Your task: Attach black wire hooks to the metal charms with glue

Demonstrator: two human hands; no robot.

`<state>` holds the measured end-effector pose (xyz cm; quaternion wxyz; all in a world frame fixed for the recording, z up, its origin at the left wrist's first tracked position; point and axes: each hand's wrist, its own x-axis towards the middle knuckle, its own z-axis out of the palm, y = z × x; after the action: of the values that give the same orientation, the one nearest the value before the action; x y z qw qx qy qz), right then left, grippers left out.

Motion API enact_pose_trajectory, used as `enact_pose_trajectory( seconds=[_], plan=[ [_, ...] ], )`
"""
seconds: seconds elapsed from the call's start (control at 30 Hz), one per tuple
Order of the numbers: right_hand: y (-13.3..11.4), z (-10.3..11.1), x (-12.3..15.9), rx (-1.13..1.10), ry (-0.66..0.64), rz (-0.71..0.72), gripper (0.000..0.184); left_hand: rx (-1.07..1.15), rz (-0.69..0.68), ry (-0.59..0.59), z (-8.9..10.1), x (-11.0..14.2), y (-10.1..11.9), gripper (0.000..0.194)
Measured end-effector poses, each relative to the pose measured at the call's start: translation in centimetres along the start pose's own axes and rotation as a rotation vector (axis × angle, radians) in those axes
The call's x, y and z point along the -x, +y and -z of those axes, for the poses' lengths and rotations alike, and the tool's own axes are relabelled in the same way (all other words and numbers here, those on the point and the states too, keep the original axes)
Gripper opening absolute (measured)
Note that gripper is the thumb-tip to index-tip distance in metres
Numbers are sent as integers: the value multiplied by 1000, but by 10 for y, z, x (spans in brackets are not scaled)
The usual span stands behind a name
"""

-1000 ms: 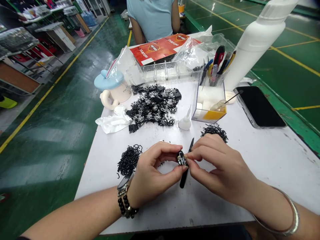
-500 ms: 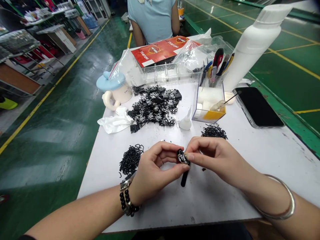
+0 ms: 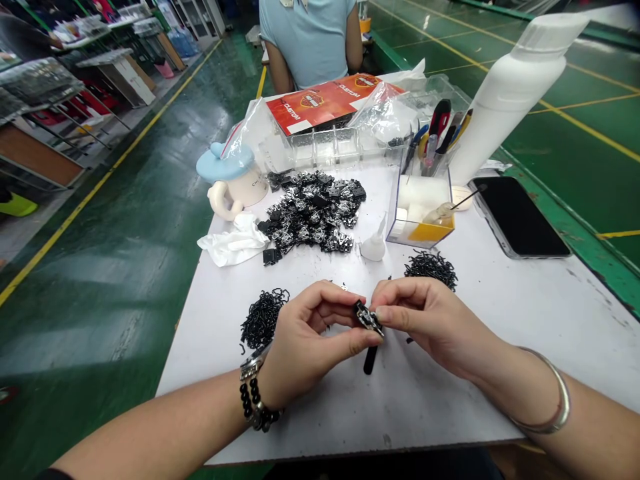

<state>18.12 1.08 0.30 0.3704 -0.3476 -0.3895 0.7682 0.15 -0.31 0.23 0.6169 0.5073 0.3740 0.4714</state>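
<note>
Between the thumb and fingers of my left hand (image 3: pixel 320 333) is a small black-and-silver metal part (image 3: pixel 369 316), held above the table. My right hand (image 3: pixel 425 317) is closed in a pinch at the part's right edge; whatever tiny piece its fingertips may hold is hidden. Below the part, a flat black strip (image 3: pixel 371 360) shows, its upper end covered by my left thumb. Left of my left hand lies a heap of small black curved pieces (image 3: pixel 261 320). A similar black heap (image 3: pixel 431 268) sits just beyond my right hand.
A large pile of black-and-silver parts (image 3: pixel 313 210) lies farther back, beside a lidded mug (image 3: pixel 247 187) and crumpled tissue (image 3: pixel 233 241). A small white dropper bottle (image 3: pixel 374 245), a clear tool holder (image 3: pixel 423 213), a tall white bottle (image 3: pixel 515 100) and a phone (image 3: pixel 520 215) stand or lie rightward.
The metal part has tilted slightly in my left fingers. My right wrist has shifted a little, and its fingers stay at the part's edge. The whole view has moved slightly.
</note>
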Motion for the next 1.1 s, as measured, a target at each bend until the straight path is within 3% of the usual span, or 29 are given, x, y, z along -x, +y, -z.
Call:
enact_pose_trajectory(
  seconds=[0.37,0.6,0.83,1.1],
  plan=[
    [8,-2,1,224,60,283,4,-9,-30,29,1,-1,1,36],
    [10,-7,4,381,150,357,12,-15,-38,59,1,-2,1,35],
    [10,-10,7,468,146,439,12,-24,-41,76,0,1,0,37],
    [10,-6,11,748,78,715,13,-31,-124,62,2,-2,-6,37]
  ],
)
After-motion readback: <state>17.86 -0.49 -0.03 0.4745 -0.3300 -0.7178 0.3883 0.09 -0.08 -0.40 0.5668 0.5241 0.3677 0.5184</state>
